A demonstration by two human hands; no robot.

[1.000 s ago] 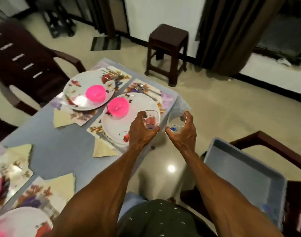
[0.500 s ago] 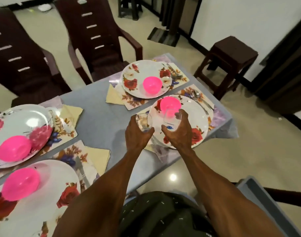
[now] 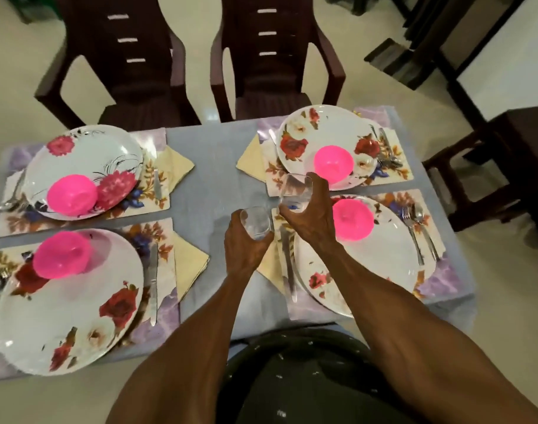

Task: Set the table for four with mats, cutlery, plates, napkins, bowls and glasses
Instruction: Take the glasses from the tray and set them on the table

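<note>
My left hand (image 3: 246, 249) grips a clear glass (image 3: 256, 222) over the grey table (image 3: 209, 166), just left of the near right place setting. A second clear glass (image 3: 295, 191) is held in my right hand (image 3: 312, 215), above the gap between the two right floral mats. Each of the settings has a floral plate with a pink bowl on it: far right bowl (image 3: 333, 162), near right bowl (image 3: 353, 218), far left bowl (image 3: 71, 194), near left bowl (image 3: 61, 255). Yellow napkins (image 3: 189, 264) and knives (image 3: 153, 283) lie beside the plates, and forks and spoons (image 3: 417, 228) on the outer sides.
Two dark brown plastic chairs (image 3: 270, 65) stand at the table's far side. A dark wooden stool (image 3: 506, 166) is on the floor to the right. The middle strip of the table between the left and right settings holds nothing but cloth.
My view has swung left, from a grey tub on a chair to the whole table. Both hands have carried the glasses from beyond the table's edge to over the right settings.
</note>
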